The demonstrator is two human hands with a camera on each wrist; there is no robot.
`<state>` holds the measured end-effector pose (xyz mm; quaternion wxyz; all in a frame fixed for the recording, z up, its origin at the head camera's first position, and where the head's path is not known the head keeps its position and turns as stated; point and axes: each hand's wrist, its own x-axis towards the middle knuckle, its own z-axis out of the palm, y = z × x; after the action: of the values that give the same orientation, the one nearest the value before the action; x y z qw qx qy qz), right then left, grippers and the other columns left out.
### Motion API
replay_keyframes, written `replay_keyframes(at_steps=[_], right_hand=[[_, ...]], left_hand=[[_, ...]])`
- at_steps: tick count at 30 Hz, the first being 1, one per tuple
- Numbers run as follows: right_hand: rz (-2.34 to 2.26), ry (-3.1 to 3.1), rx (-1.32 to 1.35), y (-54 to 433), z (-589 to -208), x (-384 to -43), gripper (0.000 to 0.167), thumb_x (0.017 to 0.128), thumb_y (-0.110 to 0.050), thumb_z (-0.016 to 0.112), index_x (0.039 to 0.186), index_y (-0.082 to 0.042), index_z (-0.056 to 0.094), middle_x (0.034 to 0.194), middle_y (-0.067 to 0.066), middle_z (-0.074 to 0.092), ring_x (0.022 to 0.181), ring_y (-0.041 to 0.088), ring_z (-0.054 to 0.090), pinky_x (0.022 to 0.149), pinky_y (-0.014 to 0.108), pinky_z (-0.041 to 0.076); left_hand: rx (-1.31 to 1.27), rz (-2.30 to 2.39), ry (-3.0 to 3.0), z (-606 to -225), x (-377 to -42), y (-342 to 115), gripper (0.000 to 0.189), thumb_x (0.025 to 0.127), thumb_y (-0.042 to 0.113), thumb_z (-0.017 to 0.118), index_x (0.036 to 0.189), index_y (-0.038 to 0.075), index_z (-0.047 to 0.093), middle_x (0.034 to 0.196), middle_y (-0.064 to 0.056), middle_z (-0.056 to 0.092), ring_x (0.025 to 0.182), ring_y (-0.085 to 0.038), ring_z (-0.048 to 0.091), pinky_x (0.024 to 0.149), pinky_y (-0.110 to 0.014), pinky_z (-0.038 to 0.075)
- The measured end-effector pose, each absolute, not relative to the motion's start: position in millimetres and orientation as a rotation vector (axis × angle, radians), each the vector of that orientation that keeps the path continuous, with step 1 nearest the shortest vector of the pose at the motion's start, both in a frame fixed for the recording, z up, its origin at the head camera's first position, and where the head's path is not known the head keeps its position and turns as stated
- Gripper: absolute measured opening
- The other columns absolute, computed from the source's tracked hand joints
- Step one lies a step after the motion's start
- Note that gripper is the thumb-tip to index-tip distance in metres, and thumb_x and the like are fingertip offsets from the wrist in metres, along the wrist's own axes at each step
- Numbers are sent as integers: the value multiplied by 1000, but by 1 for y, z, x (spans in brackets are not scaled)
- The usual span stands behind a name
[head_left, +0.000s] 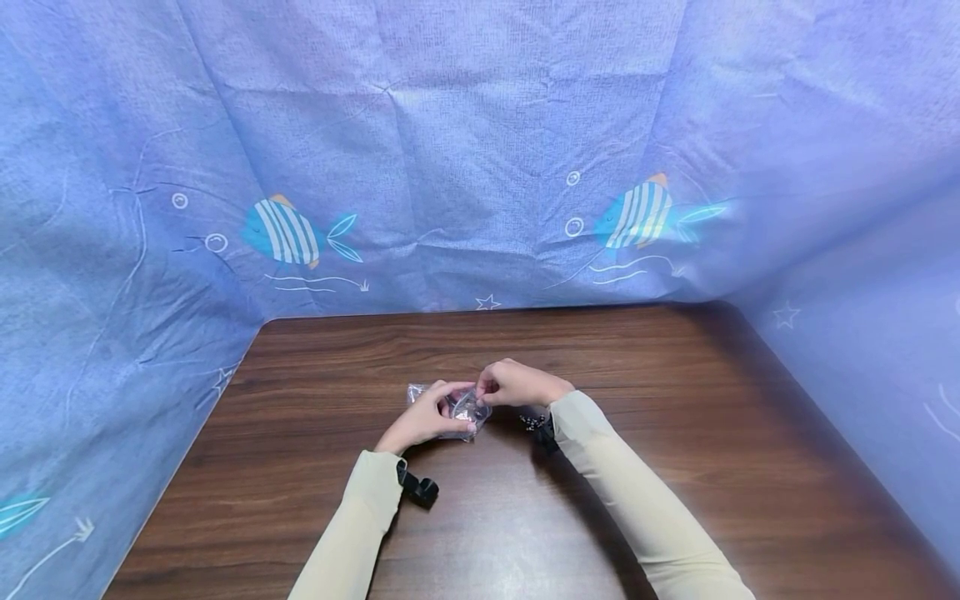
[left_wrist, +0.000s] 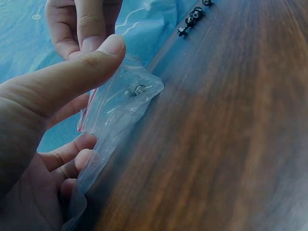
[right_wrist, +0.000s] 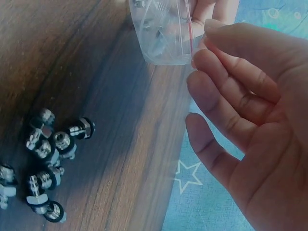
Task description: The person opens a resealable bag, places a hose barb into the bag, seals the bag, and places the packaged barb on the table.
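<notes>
A clear zip bag (head_left: 469, 408) with a red stripe along its mouth is held up over the table. My left hand (head_left: 427, 417) grips it, thumb on one side and fingers on the other. My right hand (head_left: 517, 383) pinches the bag's mouth at the zip edge with thumb and forefinger, its other fingers loosely bent in the right wrist view. Inside the bag (right_wrist: 163, 31) are a few small shiny metal pieces, blurred by the plastic. Several small metal fittings (right_wrist: 45, 149) with black rings lie in a loose pile on the table, beneath my right wrist.
The brown wood-grain table (head_left: 337, 358) reaches back to a blue fabric curtain (head_left: 465, 167) printed with fish, which also hangs along both sides. Black straps with wrist cameras (head_left: 418, 487) sit at both wrists, low over the tabletop.
</notes>
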<state>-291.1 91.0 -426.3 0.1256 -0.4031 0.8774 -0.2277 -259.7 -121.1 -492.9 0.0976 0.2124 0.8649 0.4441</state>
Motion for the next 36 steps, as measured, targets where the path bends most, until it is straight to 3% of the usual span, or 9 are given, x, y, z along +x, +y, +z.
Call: replay_keyframes(at_steps=[12,22,36], right_hand=[[-652,2568,-1153,102,-429,-293,5,86,-14,70,82,-11,69,78,-5,65,70,2,54,70,18,47],[-629,2560,-1069,123,-430,-292,8,85,-17,72,79,-13,70,72,-8,64,62,0,51,62,17,45],[-645,2567,-932,151,-444,-289,15,79,-29,78,76,-18,68,71,-13,62,62,0,51,61,18,44]], left_hand=[[648,1331,2556,-493,-261,-122,69,75,31,83,137,19,54,100,-6,50,70,-10,46,61,-22,42],[660,1338,2560,-493,-259,-123,70,75,31,83,137,17,54,102,-7,51,70,-11,46,61,-22,41],[662,1326,2557,-493,-259,-122,70,76,31,82,138,17,53,105,-7,51,71,-11,45,63,-22,41]])
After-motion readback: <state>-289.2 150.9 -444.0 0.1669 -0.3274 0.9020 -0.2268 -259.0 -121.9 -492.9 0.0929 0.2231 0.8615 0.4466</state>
